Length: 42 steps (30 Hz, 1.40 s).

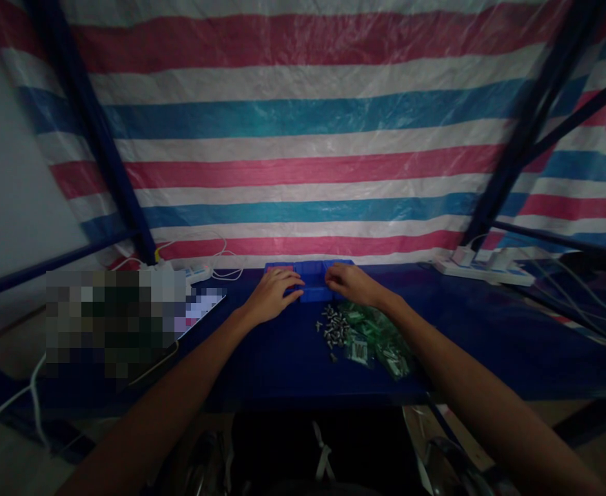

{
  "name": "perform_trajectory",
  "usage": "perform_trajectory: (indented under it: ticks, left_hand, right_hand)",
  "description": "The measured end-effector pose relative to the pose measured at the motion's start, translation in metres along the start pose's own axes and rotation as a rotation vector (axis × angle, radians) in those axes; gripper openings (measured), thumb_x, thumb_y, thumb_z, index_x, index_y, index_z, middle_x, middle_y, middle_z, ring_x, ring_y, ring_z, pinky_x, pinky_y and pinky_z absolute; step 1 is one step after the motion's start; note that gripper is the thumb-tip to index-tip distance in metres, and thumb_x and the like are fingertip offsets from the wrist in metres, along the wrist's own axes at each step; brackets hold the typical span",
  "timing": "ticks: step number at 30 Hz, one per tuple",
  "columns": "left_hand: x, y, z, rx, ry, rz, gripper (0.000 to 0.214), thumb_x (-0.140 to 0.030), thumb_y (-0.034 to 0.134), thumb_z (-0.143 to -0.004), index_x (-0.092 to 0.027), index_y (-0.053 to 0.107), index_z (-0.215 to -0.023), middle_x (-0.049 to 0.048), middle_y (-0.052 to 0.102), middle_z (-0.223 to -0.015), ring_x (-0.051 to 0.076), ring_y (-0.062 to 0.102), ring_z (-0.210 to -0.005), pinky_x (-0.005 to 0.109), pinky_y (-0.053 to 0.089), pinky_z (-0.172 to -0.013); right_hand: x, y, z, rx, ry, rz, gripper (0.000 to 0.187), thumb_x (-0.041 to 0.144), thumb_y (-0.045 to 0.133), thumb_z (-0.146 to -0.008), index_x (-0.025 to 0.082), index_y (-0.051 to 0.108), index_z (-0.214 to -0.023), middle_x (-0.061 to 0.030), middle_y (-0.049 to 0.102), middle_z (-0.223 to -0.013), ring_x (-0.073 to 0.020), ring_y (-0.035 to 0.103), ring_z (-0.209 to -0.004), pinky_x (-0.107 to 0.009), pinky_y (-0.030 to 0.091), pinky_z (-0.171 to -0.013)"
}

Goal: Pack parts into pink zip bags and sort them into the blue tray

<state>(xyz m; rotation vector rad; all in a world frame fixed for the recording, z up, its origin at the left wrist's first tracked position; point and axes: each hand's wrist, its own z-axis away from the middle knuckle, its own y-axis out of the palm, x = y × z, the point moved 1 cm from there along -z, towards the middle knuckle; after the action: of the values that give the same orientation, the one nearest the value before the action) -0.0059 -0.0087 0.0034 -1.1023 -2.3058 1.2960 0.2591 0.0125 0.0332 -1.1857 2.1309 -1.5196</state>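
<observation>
A blue plastic box (310, 281) sits at the far middle of the dark blue table (478, 331). My left hand (273, 293) rests on its left end with fingers curled over the edge. On the box's right end lies my right hand (351, 282), fingers bent onto it. Just in front of the right hand lies a heap of small metal screws (334, 328) beside several small green plastic bags (380, 337).
White power strips with cables lie at the back right (483, 269) and back left (189, 272). A flat device (202, 306) lies left of my left arm. A striped tarp (303, 138) hangs behind, framed by dark blue bars (101, 138).
</observation>
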Motion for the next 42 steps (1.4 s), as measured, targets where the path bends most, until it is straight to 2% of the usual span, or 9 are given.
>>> perform_trajectory:
  ticks: [7, 9, 13, 16, 20, 25, 29, 35, 42]
  left_hand:
    - [0.0, 0.0, 0.0, 0.006, 0.002, 0.004, 0.026, -0.038, 0.063, -0.103, -0.027, 0.071, -0.125, 0.005, 0.069, -0.136, 0.026, 0.058, -0.133, 0.051, 0.041, -0.117]
    - [0.0, 0.0, 0.0, 0.007, 0.002, 0.001, 0.026, -0.039, 0.063, -0.103, -0.027, 0.071, -0.125, 0.005, 0.069, -0.137, 0.026, 0.057, -0.133, 0.05, 0.041, -0.117]
    - [0.0, 0.0, 0.0, 0.006, 0.002, -0.005, 0.026, -0.038, 0.064, -0.103, -0.026, 0.071, -0.125, 0.0044, 0.069, -0.136, 0.025, 0.058, -0.132, 0.048, 0.041, -0.117]
    - [-0.001, 0.0, 0.0, -0.003, 0.003, -0.002, 0.026, -0.038, 0.064, -0.103, -0.026, 0.071, -0.125, 0.0043, 0.069, -0.136, 0.025, 0.057, -0.133, 0.047, 0.041, -0.117]
    - [-0.001, 0.0, 0.001, -0.003, 0.004, 0.003, 0.026, -0.038, 0.063, -0.103, -0.027, 0.071, -0.126, 0.0044, 0.07, -0.136, 0.025, 0.057, -0.133, 0.047, 0.041, -0.117]
    - [-0.001, 0.0, 0.001, 0.002, -0.002, 0.003, 0.027, -0.038, 0.062, -0.104, -0.027, 0.07, -0.127, 0.0042, 0.069, -0.137, 0.025, 0.057, -0.134, 0.048, 0.041, -0.117]
    - [-0.001, 0.0, 0.001, 0.003, 0.001, 0.009, 0.026, -0.038, 0.062, -0.103, -0.027, 0.07, -0.126, 0.0043, 0.069, -0.137, 0.025, 0.056, -0.134, 0.048, 0.041, -0.117]
    - [0.0, 0.0, 0.001, 0.017, -0.006, 0.006, 0.027, -0.039, 0.062, -0.104, -0.027, 0.07, -0.126, 0.0048, 0.068, -0.137, 0.025, 0.057, -0.134, 0.05, 0.04, -0.118]
    - [-0.003, -0.003, 0.0, 0.032, -0.001, -0.007, 0.026, -0.037, 0.063, -0.103, -0.026, 0.07, -0.125, 0.0053, 0.069, -0.137, 0.027, 0.055, -0.137, 0.05, 0.04, -0.118]
  right_hand:
    - [0.02, -0.007, 0.004, -0.055, 0.024, -0.107, 0.013, 0.026, 0.056, -0.095, 0.018, 0.066, -0.093, -0.0013, 0.062, -0.073, -0.0147, 0.052, -0.065, -0.029, 0.034, -0.065]
    - [0.028, -0.008, 0.005, 0.004, 0.059, -0.141, 0.02, 0.035, 0.06, -0.096, 0.018, 0.069, -0.093, 0.0007, 0.06, -0.067, -0.0137, 0.05, -0.06, -0.029, 0.032, -0.062]
    - [0.038, -0.004, 0.007, 0.265, 0.045, -0.2, 0.028, 0.046, 0.073, -0.089, 0.018, 0.074, -0.081, 0.0012, 0.059, -0.065, -0.0125, 0.048, -0.059, -0.03, 0.03, -0.06]
    - [0.041, -0.001, 0.009, 0.405, 0.061, -0.317, 0.034, 0.052, 0.079, -0.083, 0.018, 0.077, -0.084, 0.0023, 0.058, -0.063, -0.0125, 0.05, -0.058, -0.029, 0.03, -0.058]
    - [0.045, 0.001, 0.011, 0.464, 0.07, -0.442, 0.038, 0.053, 0.085, -0.078, 0.019, 0.078, -0.093, 0.0028, 0.06, -0.065, -0.0127, 0.051, -0.059, -0.028, 0.031, -0.055]
    - [0.049, 0.005, 0.011, 0.509, -0.027, -0.418, 0.026, 0.043, 0.084, -0.082, 0.02, 0.077, -0.093, 0.0032, 0.062, -0.067, -0.0127, 0.054, -0.06, -0.027, 0.034, -0.056]
    - [0.046, 0.01, 0.01, 0.488, -0.067, -0.376, 0.015, 0.034, 0.079, -0.086, 0.02, 0.077, -0.093, 0.0031, 0.062, -0.067, -0.0128, 0.055, -0.06, -0.026, 0.035, -0.057]
    - [0.046, 0.012, 0.01, 0.383, 0.006, -0.394, 0.007, 0.022, 0.067, -0.086, 0.018, 0.072, -0.09, 0.0018, 0.063, -0.066, -0.0125, 0.055, -0.059, -0.028, 0.038, -0.057]
    - [0.041, 0.011, 0.008, 0.246, 0.179, -0.786, 0.017, 0.03, 0.063, -0.089, 0.023, 0.063, -0.105, -0.0026, 0.074, -0.086, -0.0122, 0.061, -0.056, -0.027, 0.046, -0.049]
